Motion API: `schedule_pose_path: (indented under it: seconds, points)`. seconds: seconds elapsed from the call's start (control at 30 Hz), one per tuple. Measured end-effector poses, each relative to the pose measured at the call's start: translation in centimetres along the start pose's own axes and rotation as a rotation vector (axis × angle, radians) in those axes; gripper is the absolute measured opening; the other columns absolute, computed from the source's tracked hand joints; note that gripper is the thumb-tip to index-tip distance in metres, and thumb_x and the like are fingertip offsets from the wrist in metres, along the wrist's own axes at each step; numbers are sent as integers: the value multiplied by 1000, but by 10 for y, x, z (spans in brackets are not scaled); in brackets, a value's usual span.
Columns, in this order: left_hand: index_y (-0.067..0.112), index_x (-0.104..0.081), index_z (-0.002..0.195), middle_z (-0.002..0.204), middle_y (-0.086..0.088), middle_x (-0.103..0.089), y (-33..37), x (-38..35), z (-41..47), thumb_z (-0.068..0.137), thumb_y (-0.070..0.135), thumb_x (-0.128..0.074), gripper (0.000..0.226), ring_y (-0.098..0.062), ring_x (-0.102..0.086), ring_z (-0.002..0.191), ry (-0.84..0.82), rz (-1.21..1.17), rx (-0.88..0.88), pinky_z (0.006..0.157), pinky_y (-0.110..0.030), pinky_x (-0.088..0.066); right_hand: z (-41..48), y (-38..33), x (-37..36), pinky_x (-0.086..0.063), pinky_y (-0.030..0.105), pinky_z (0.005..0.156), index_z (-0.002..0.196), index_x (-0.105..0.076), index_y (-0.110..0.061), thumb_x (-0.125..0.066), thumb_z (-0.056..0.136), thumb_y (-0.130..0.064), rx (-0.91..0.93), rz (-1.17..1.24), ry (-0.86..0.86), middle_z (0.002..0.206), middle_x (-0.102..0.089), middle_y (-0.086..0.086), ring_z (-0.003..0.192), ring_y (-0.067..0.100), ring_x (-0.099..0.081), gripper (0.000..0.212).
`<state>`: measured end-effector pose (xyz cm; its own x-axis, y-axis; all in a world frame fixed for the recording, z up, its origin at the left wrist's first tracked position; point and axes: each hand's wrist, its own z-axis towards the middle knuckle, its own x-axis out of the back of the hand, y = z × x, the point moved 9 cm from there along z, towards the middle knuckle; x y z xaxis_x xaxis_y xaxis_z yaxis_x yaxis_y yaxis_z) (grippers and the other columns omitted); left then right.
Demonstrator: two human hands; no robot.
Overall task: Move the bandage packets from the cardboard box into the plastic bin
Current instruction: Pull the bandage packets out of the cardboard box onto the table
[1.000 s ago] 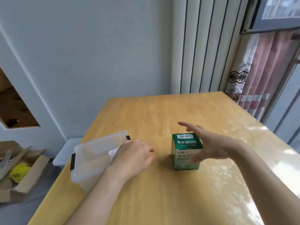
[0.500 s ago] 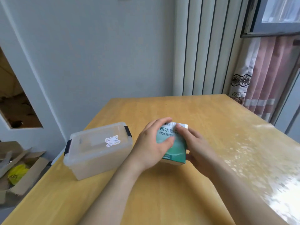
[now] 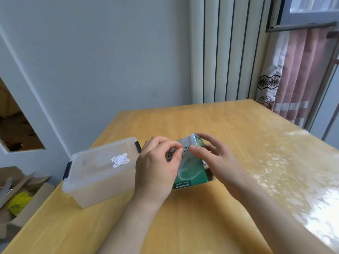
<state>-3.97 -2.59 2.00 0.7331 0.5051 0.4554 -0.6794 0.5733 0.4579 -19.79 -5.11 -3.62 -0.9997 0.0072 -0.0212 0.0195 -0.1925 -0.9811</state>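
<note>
A green and white cardboard box (image 3: 192, 171) with printed characters lies tilted on the wooden table (image 3: 238, 143) at the centre. My left hand (image 3: 157, 167) holds its left side, fingers curled and pinching at the top edge. My right hand (image 3: 218, 158) holds the right side, thumb pressed on the box's upper face. The box is closed, so no bandage packets show. A clear plastic bin (image 3: 102, 171) with a lid, black latches and a white sticker stands to the left of my left hand, near the table's left edge.
The table's right half is glossy with glare. On the floor at lower left lie opened cardboard boxes (image 3: 22, 197) with something yellow inside. A wall stands behind the table, and a curtain (image 3: 297, 74) hangs at the right.
One second ago my left hand rested by the bin and the box stood upright under my right hand. Both hands now hold the tilted box, fingers working at its top edge.
</note>
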Motion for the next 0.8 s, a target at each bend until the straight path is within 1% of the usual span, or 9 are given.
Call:
schedule_pose_path:
  seconds: [0.13,0.23,0.3,0.4,0.47,0.53,0.6,0.7,0.8]
  points:
    - [12,-71,81,81,2,-65,13,2,-1,84,18,-64,10,-20,-59,74,40,125,-164,68,-29,-45,-2,-5,-3,-51,20,58,113,-62,-33,-71,83,-33,43,-30,20,99,-68,6,78,11,-70,31]
    - [10,-67,79,79,1,-63,12,1,0,86,19,-59,13,-20,-57,72,-5,158,-202,68,-28,-44,-2,-6,-2,-50,20,57,112,-61,-29,-72,81,-37,66,-102,44,91,-65,7,74,13,-70,34]
    - [11,-63,79,79,3,-60,8,-3,1,86,22,-54,16,-18,-54,73,-74,116,-194,67,-29,-43,-2,-5,-4,-51,21,57,112,-60,-27,-71,82,-35,62,-135,19,93,-65,7,75,15,-70,33]
    - [16,-60,79,77,7,-56,7,-6,2,85,27,-50,16,-14,-50,74,-139,26,-145,68,-27,-42,-1,-7,-6,-47,17,54,109,-58,-26,-65,88,-23,46,-160,-56,94,-67,6,68,9,-67,23]
    - [20,-58,75,73,11,-54,7,-2,4,82,29,-52,13,-9,-48,71,-146,-84,-79,67,-22,-41,-1,-10,-7,-44,17,55,103,-55,-26,-59,89,-15,42,-147,-120,87,-68,1,66,10,-62,18]
    - [24,-57,70,67,15,-52,3,1,6,78,27,-57,9,-6,-44,65,-162,-203,8,63,-16,-37,-1,-11,-8,-45,18,58,101,-54,-26,-58,86,-18,34,-138,-177,79,-66,-5,69,10,-62,18]
    - [25,-58,66,60,17,-49,-6,-1,7,77,25,-60,12,-6,-38,59,-214,-347,138,57,-16,-34,-3,-10,-10,-47,23,65,104,-54,-29,-58,79,-26,18,-130,-241,82,-66,-9,77,12,-65,25]
    - [20,-63,66,61,11,-53,-14,-6,6,77,23,-62,11,-8,-44,60,-268,-600,307,57,-19,-39,-7,-9,-18,-58,36,77,118,-50,-37,-79,76,-36,27,-155,-327,103,-66,-1,94,17,-68,51]
    - [16,-69,72,66,10,-61,-19,-7,4,77,23,-64,9,-6,-52,64,-248,-755,403,67,-23,-44,-3,-10,-10,-60,40,73,125,-45,-39,-84,61,-32,23,-106,-252,112,-57,9,93,23,-70,76]
